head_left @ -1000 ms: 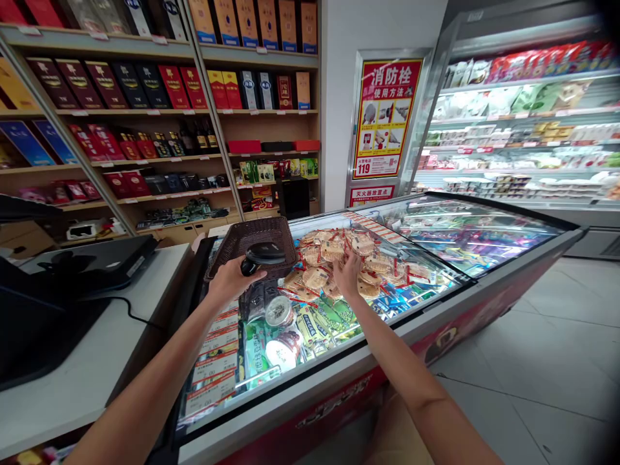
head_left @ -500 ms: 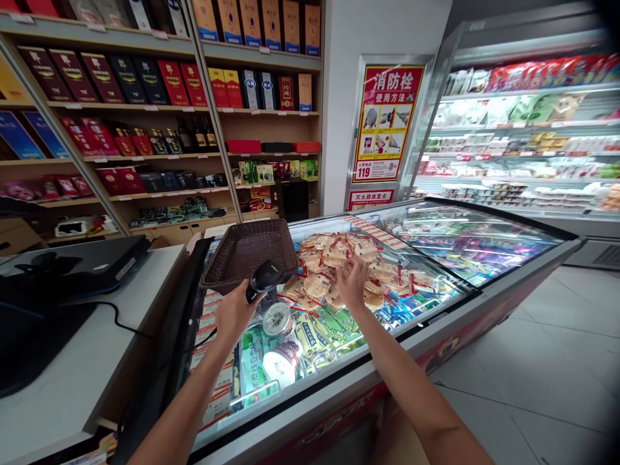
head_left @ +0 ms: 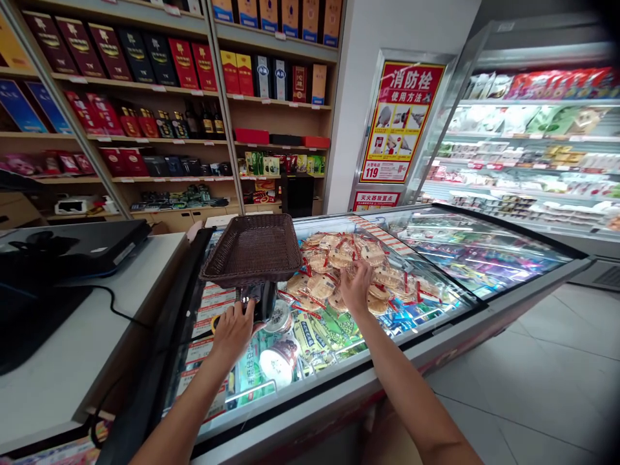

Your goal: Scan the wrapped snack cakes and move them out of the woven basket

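Observation:
A black barcode scanner (head_left: pixel 265 301) is in my left hand (head_left: pixel 234 330), low over the freezer's glass lid, just in front of a brown woven basket (head_left: pixel 256 248). My fingers curl over its near part, and the thumb shows below on the right. A pile of clear, red-edged packets of round flat biscuits (head_left: pixel 320 286) lies on the glass right of the basket. At the middle of this pile, my right hand (head_left: pixel 357 287) has its fingers bent together on a biscuit packet (head_left: pixel 341 257); the fingertips partly cover the grip.
Below the glass lid are tubs (head_left: pixel 278 363) and green packets (head_left: pixel 334 326). A white counter (head_left: pixel 140 284) with black equipment (head_left: pixel 72 252) stands at left. Shelves of boxes (head_left: pixel 191 61) line the back wall; a lit chiller (head_left: pixel 537 142) stands at right.
My left hand has lowered the scanner from beside the basket's rim to below its front edge. My right hand stays at the biscuit packets. The view has shifted slightly.

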Demonstrator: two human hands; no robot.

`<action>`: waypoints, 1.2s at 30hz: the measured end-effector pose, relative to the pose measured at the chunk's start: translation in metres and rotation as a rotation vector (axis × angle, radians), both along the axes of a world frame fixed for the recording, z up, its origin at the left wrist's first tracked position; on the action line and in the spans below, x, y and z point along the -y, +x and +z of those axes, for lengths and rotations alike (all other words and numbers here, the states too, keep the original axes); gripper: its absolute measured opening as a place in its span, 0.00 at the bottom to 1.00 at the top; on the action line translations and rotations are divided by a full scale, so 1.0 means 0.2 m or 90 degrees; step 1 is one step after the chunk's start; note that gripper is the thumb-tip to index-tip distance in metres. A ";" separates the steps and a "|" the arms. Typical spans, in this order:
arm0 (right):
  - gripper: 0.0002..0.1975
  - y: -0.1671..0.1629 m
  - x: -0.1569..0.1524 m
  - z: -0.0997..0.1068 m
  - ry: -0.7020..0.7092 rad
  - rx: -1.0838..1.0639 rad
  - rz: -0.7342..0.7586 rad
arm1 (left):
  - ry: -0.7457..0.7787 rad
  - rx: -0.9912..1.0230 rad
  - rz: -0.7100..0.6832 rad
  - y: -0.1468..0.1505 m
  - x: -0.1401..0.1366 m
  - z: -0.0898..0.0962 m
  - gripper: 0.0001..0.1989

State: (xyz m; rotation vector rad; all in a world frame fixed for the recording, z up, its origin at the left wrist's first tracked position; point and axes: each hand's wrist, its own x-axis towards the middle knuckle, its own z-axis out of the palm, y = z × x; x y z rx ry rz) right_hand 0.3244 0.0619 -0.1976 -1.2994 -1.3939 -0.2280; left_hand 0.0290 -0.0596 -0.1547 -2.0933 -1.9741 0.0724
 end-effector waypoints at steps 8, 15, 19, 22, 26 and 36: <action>0.20 -0.04 0.06 0.07 -0.025 -0.072 0.058 | -0.075 0.176 -0.008 -0.03 0.00 0.14 0.36; 0.34 -0.13 0.35 0.58 -0.029 -0.188 0.383 | 0.167 0.604 -0.230 0.24 0.00 0.56 0.28; 0.39 -0.14 0.53 0.84 -0.044 -0.219 0.589 | 0.217 0.780 -0.405 0.43 0.07 0.75 0.43; 0.45 -0.14 0.49 0.88 -0.093 -0.227 0.656 | 0.139 0.767 -0.455 0.49 0.01 0.74 0.55; 0.51 -0.14 0.28 0.76 -0.228 -0.218 0.681 | -0.013 0.763 -0.422 0.45 -0.21 0.60 0.59; 0.34 -0.15 0.19 0.61 -0.347 -0.184 0.595 | -0.073 0.831 -0.327 0.36 -0.30 0.42 0.61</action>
